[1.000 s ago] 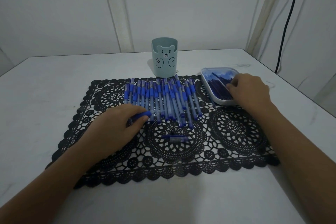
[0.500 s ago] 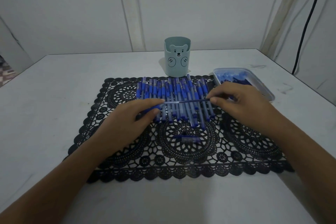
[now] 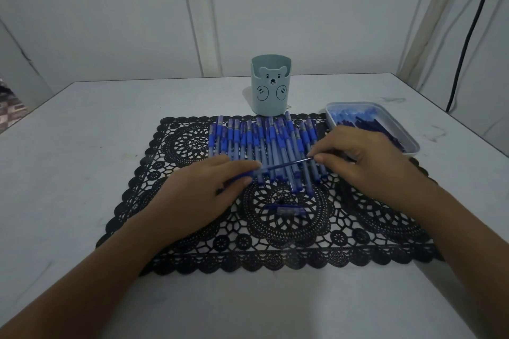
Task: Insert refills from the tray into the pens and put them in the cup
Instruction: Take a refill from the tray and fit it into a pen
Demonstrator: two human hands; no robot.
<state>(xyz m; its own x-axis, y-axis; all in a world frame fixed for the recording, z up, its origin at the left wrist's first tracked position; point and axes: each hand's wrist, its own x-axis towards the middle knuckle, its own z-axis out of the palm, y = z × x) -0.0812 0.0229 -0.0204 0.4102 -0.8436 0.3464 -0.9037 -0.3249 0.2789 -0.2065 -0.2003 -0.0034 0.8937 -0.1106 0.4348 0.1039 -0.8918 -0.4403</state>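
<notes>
Refill (image 3: 289,164) has been slid further into the pen barrel (image 3: 256,172), now tilted over the row of pens (image 3: 264,143). Barrel is gripped by the left hand (image 3: 203,198); refill's far end is pinched by the right hand (image 3: 366,162), near the tray (image 3: 411,147).

body: one person, two arms in view | left hand (image 3: 198,195) and left forearm (image 3: 96,270): bare, from 7 o'clock | right hand (image 3: 366,162) and right forearm (image 3: 454,228): bare, from 4 o'clock
</notes>
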